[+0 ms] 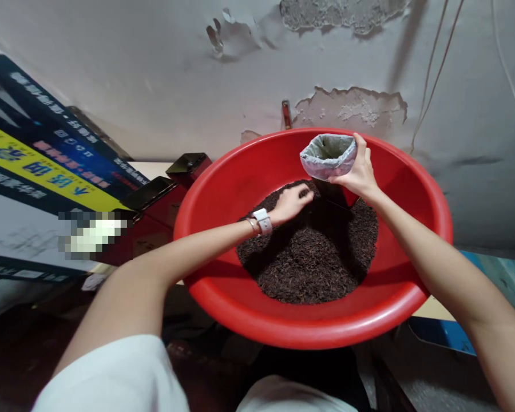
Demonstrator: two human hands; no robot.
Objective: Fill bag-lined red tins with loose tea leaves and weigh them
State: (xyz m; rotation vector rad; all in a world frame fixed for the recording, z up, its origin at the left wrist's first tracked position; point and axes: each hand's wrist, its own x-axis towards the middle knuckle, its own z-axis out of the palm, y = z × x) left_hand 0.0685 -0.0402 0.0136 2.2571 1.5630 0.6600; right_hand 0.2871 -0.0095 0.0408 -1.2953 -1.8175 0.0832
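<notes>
A wide red plastic basin (223, 320) holds a heap of dark, loose dried tea leaves (313, 269). My left hand (290, 203), with a white watch at its wrist, is low over the far left part of the heap. Its fingers are curled, with dark leaves showing between them. Above the far right of the heap, my right hand (360, 171) grips a container lined with a clear plastic bag (328, 163). The bag's mouth gapes upward; the container's lower part is in shadow, with some red showing. How full the bag is, I cannot tell.
Dark red boxes with black tops (154, 200) stand left of the basin. Behind them leans a large printed carton (47, 143). A wall with peeling paint (175, 86) rises behind the basin, and cords (433, 74) hang at the right.
</notes>
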